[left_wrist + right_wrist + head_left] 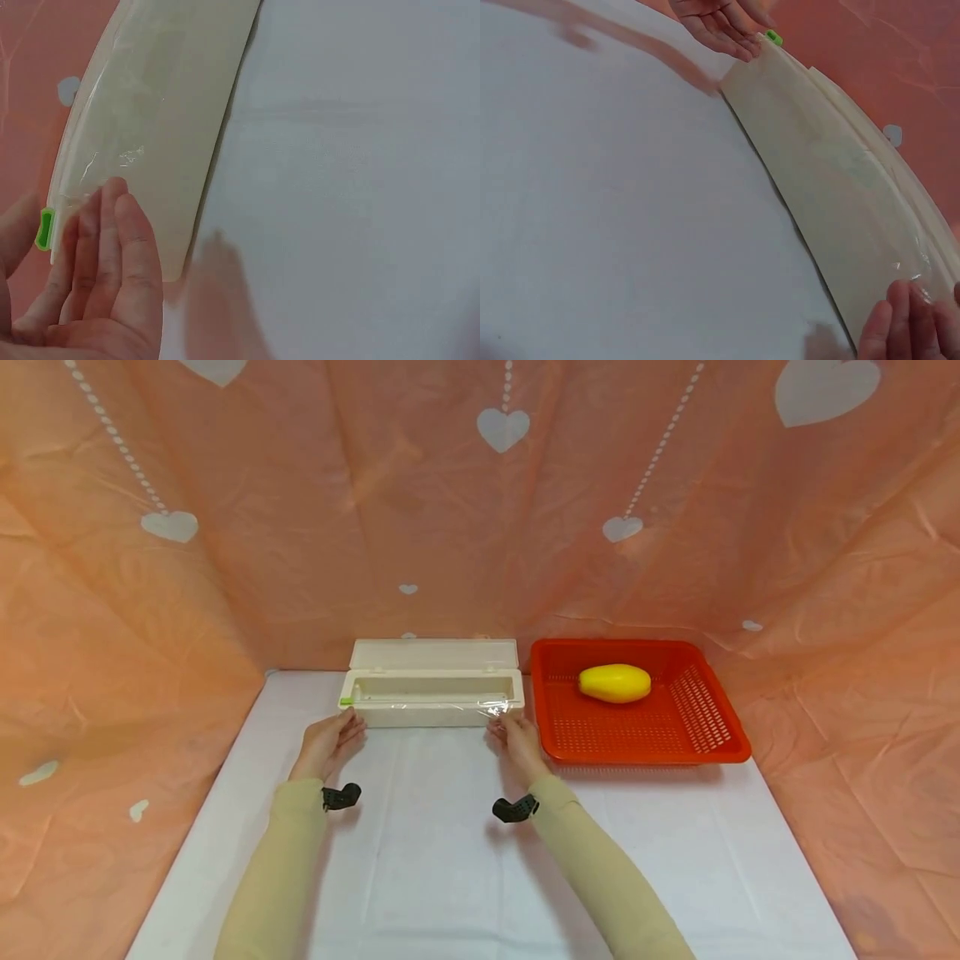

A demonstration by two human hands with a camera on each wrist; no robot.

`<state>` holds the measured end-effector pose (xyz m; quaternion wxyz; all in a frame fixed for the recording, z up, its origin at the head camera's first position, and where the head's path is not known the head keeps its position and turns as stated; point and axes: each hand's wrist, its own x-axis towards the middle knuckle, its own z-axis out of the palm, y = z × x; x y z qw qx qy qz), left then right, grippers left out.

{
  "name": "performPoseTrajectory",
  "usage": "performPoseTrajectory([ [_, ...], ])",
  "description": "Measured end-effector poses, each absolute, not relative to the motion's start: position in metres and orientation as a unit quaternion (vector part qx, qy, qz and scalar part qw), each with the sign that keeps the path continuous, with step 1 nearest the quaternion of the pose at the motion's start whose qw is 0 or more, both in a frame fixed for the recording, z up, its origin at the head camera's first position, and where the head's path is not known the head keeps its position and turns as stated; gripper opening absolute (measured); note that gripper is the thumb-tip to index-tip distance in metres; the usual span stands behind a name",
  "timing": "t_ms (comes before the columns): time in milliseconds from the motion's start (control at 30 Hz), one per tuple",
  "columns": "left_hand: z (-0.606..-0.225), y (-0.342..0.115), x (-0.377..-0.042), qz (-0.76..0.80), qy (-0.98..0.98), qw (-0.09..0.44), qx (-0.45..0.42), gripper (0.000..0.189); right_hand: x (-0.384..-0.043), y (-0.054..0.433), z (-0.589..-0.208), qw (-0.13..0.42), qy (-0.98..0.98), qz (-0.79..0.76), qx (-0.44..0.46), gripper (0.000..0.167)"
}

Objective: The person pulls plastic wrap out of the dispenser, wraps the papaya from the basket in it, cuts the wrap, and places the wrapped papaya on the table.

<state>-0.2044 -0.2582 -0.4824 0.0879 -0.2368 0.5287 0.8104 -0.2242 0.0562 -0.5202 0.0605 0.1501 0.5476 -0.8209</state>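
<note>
A long cream cling film dispenser stands at the back of the table, its lid raised. Clear cling film lies over its front edge, wrinkled and shiny at the right end. My left hand is at the left front corner, beside the green slider. In the left wrist view its thumb stands apart from nearly straight fingers, which touch the box front. At the other end, fingertips of my right hand are right at the wrinkled film; I cannot tell whether they pinch it.
To the right of the dispenser stands a red plastic basket with a yellow papaya-shaped fruit in it. A white cloth covers the table. Orange fabric with hearts hangs close behind and at both sides.
</note>
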Motion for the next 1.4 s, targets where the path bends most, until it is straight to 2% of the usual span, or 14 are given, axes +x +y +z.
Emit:
performPoseTrajectory([
  [233, -0.475, -0.254, -0.209, 0.801, 0.544, 0.089, -0.233, 0.023, -0.229, 0.054, -0.512, 0.043, 0.582, -0.797, 0.153, 0.019],
  [400, -0.472, -0.253, -0.209, 0.782, 0.571, 0.091, -0.233, 0.036, -0.231, 0.051, -0.508, 0.047, 0.578, -0.801, 0.146, 0.019],
  [533, -0.469, -0.255, -0.209, 0.781, 0.574, 0.096, -0.226, 0.038, -0.232, 0.050, -0.504, 0.042, 0.595, -0.791, 0.135, 0.022],
  [667, -0.464, -0.256, -0.212, 0.791, 0.568, 0.095, -0.207, 0.025, -0.235, 0.052, -0.497, 0.035, 0.623, -0.771, 0.126, 0.024],
  [833, -0.457, -0.257, -0.216, 0.811, 0.543, 0.092, -0.198, 0.009, -0.239, 0.054, -0.485, 0.060, 0.618, -0.771, 0.141, 0.027],
  [1033, -0.449, -0.258, -0.219, 0.833, 0.513, 0.084, -0.190, 0.012, -0.245, 0.060, -0.467, 0.069, 0.616, -0.772, 0.143, 0.029],
  [1233, -0.439, -0.258, -0.223, 0.845, 0.502, 0.077, -0.168, 0.009, -0.252, 0.072, -0.452, 0.107, 0.587, -0.789, 0.148, 0.029],
  [1400, -0.432, -0.260, -0.226, 0.848, 0.497, 0.076, -0.168, 0.011, -0.256, 0.078, -0.443, 0.124, 0.586, -0.791, 0.122, 0.035],
])
